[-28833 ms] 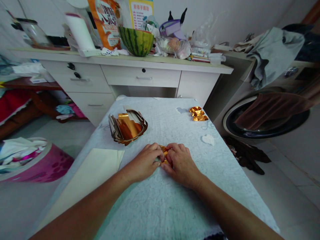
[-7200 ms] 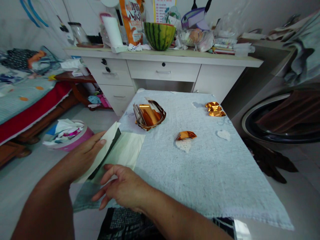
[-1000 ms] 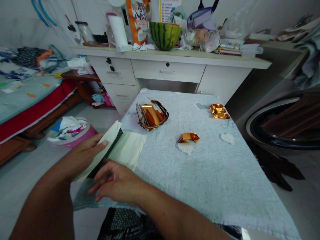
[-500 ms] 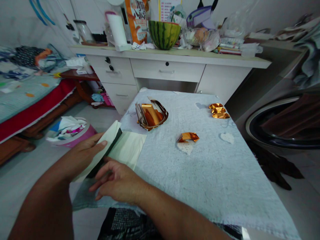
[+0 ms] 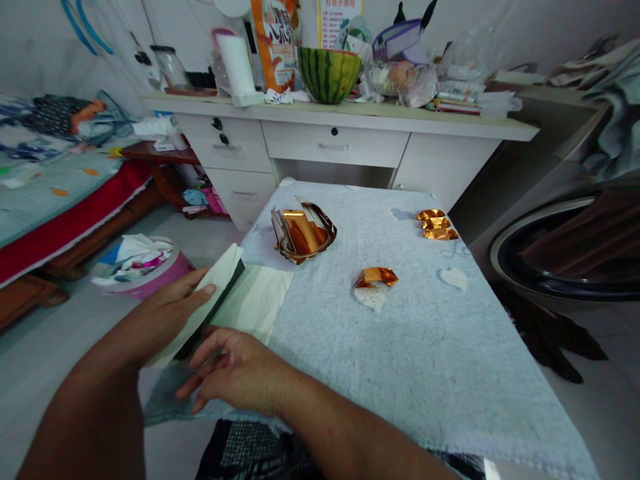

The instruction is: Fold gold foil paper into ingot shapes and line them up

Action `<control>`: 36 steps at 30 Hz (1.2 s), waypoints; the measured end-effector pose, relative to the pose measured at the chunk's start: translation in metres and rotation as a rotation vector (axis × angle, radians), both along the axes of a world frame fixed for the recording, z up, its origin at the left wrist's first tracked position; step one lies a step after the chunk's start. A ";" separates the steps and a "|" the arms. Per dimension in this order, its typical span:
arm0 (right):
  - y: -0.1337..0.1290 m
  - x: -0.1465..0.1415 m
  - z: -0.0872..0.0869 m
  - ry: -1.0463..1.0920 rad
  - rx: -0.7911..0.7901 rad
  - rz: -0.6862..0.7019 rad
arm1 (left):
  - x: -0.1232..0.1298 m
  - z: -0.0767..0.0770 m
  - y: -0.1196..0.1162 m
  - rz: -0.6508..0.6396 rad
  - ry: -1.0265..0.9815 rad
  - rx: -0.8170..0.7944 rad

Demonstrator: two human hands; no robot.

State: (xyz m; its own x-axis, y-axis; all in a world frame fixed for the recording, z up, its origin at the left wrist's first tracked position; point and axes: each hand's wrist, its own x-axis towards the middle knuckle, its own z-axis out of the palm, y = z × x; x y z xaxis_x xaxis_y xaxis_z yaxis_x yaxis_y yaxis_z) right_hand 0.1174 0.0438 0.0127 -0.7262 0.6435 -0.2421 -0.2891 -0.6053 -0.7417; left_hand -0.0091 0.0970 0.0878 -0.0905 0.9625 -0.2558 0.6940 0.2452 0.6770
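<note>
My left hand [image 5: 183, 300] is closed on a folded stack of pale paper [image 5: 223, 270], thumb on top, raised at a slant over the table's left edge. A dark strip [image 5: 213, 313] shows along its lower side. Under it, more pale paper [image 5: 260, 297] lies flat on the cloth. Beside the dark strip is my right hand [image 5: 237, 373], fingers apart and loosely bent, with nothing visible in them. Farther off, a bent gold foil piece [image 5: 376, 277] lies mid-table. Shiny gold sheets [image 5: 303, 232] stand in a small dark-rimmed holder behind the paper.
Three folded gold foil pieces [image 5: 437, 225] lie at the right edge of the cloth-covered table [image 5: 400, 360]. A pink bin [image 5: 165, 277] full of waste stands left. Behind are white drawers [image 5: 320, 143] with a cut watermelon [image 5: 329, 75] on top. A washing machine [image 5: 565, 240] is at right.
My right hand has shifted slightly down, a little away from the upper paper. My left hand keeps its hold on the stack, and the gold pieces stay where they were.
</note>
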 end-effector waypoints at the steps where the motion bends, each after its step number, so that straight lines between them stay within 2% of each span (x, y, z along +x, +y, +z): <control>1: 0.000 0.001 0.001 -0.001 -0.004 0.002 | 0.000 0.000 0.000 -0.010 -0.001 -0.006; 4: 0.000 0.004 0.004 -0.027 0.003 -0.045 | -0.002 -0.001 0.000 -0.043 -0.001 -0.027; 7: 0.000 0.013 0.012 -0.071 0.016 -0.214 | -0.004 -0.003 0.001 -0.109 0.054 -0.007; 10: 0.002 0.033 0.029 -0.108 0.058 -0.388 | -0.001 -0.003 0.001 -0.189 0.163 0.061; 15: 0.006 0.098 0.067 -0.219 0.362 -0.509 | 0.016 -0.004 -0.003 -0.262 0.335 0.125; 18: 0.011 0.147 0.081 -0.428 0.597 -0.577 | 0.028 -0.009 -0.008 -0.265 0.466 0.110; 20: 0.017 0.179 0.085 -0.605 0.687 -0.619 | 0.036 -0.014 -0.011 -0.253 0.558 0.122; 24: 0.030 0.228 0.078 -0.847 0.723 -0.726 | 0.053 -0.026 -0.019 -0.218 0.711 0.149; 27: 0.034 0.249 0.065 -1.049 0.781 -0.827 | 0.065 -0.031 -0.025 -0.222 0.796 0.207; 33: 0.032 0.262 0.036 -1.231 0.830 -1.027 | 0.075 -0.034 -0.031 -0.231 0.921 0.277; 36: 0.032 0.265 0.026 -1.304 0.859 -1.050 | 0.073 -0.038 -0.030 -0.246 0.941 0.292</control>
